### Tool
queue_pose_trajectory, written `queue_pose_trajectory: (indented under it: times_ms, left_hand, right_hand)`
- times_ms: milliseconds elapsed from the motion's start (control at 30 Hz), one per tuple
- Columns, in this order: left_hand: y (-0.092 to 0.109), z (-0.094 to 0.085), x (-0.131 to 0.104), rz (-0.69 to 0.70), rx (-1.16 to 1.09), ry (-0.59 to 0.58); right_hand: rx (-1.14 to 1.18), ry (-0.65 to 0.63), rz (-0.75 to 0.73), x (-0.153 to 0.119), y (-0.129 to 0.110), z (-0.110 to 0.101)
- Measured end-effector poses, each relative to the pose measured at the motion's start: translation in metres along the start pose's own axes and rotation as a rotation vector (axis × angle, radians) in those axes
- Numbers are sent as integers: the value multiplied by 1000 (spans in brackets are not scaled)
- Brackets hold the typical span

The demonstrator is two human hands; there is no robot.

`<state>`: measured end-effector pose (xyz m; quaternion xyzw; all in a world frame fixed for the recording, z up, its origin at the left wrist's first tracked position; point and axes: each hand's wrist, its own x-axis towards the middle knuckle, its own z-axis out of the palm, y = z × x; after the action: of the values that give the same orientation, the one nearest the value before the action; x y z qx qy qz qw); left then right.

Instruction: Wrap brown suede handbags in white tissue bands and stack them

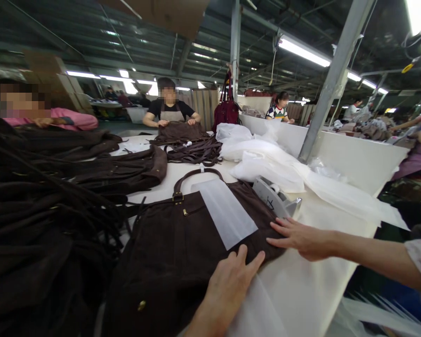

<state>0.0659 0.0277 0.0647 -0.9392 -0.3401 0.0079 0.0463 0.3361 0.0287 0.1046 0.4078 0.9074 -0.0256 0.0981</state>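
Observation:
A dark brown handbag [161, 243] lies flat before me, its handle [199, 172] pointing away and a brass zipper pull [185, 212] on its face. Across the bag rests a strip of translucent white sheet [228, 210]. My left hand [231, 276] lies on the bag near the strip's close end, fingers spread. At the bag's right edge, my right hand [298, 238] touches the fabric with its fingers stretched out. Neither hand grips anything. Just beyond the right hand stands a grey tape dispenser-like object [273, 196], partly hidden behind the bag.
More dark brown bags [49, 187] with straps are heaped on the left. White plastic wrapping [263, 154] is piled at the back right, by a slanted metal post [331, 79]. Across the table, a person [168, 110] handles a brown bag; another in pink sleeves [80, 119] leans at left.

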Motion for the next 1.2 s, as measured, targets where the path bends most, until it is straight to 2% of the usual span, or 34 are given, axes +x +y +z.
queue_pose_trajectory:
  times_ms: [33, 67, 133, 167, 200, 233, 267, 333, 400, 433, 467, 533, 600, 667, 733, 767, 833, 867, 933, 967, 1000, 1067, 1100, 1133, 1200]
  left_hand:
    - [0, 0, 0, -5, -6, 6]
    - [1, 0, -1, -14, -9, 15]
    - [2, 0, -2, -27, -9, 36]
    - [2, 0, -2, -23, -6, 42]
    - [3, 1, -3, -19, 0, 46]
    - [3, 1, -3, -13, 7, 48]
    - [3, 2, -3, -5, 15, 49]
    - [4, 3, -3, 6, 23, 57]
    - [4, 2, -3, 16, 16, 72]
    - [4, 2, -4, 19, 8, 80]
    - [5, 1, -4, 15, 0, 90]
    - [6, 1, -7, 3, -10, 112]
    - [9, 4, -9, -8, -9, 138]
    - [13, 8, -9, -4, -17, 170]
    - [17, 11, -7, 13, -33, 187]
    - [18, 10, -7, 21, -38, 183]
    - [18, 1, -13, 59, -47, 185]
    - [16, -7, -21, 90, -62, 208]
    - [10, -25, -50, 116, -137, 336]
    - [6, -33, -70, 77, -195, 435]
    - [2, -38, -93, -37, -249, 554]
    - [-4, -39, -142, -437, -324, 753]
    - [-7, -34, -164, -658, -346, 800]
    - [-9, -26, -182, -832, -410, 794]
    - [-12, -7, -205, -1044, -693, 737]
  right_hand:
    - [46, 19, -6, 3, -2, -27]
    - [95, 107, -4, 8, -6, -52]
    - [168, 441, 76, 20, -16, -89]
    - [184, 601, 126, 27, -22, -94]
    - [183, 728, 173, 34, -26, -89]
    - [169, 812, 215, 41, -30, -74]
    - [143, 835, 240, 47, -33, -50]
    - [81, 793, 279, 56, -33, 11]
    - [33, 650, 285, 60, -28, 66]
    - [21, 602, 285, 60, -25, 82]
    - [20, 562, 282, 59, -23, 90]
    - [40, 558, 282, 56, -24, 82]
    - [87, 621, 241, 56, -32, 52]
    - [217, 661, 83, 60, -44, 22]
    - [481, 597, -126, 69, -58, 5]
    - [648, 544, -187, 75, -63, 4]
    - [979, 447, -176, 85, -69, 13]
    - [1120, 414, -135, 89, -70, 21]
    - [1317, 370, -80, 92, -66, 38]
    - [1368, 351, -83, 92, -63, 45]
    - [1388, 335, -104, 91, -59, 50]
    - [1361, 310, -160, 87, -53, 55]
    - [1332, 298, -186, 85, -52, 55]
    - [1301, 287, -207, 83, -51, 55]
    - [1247, 270, -223, 81, -52, 54]
